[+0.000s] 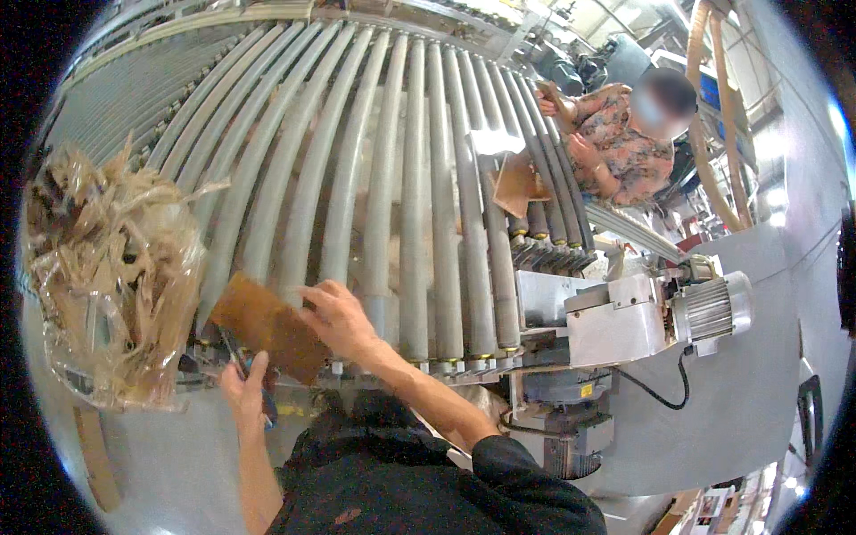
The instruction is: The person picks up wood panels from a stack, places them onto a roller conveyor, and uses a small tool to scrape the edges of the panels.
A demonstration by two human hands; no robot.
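A flat brown panel is tilted over the near edge of the roller conveyor, slightly blurred. My right hand has its bent fingers at the panel's upper right edge, gripping it there. Below the panel's left part, my left hand is closed around a slim tool with a dark blue handle. The thin upper end of that tool reaches up to the panel's underside. Its exact kind is too small to tell.
Grey metal rollers stretch away from me. A clear plastic bag stuffed with brown strips stands at left. Near right sits a motor with its gearbox. A co-worker is across the conveyor, beside another brown piece on the rollers.
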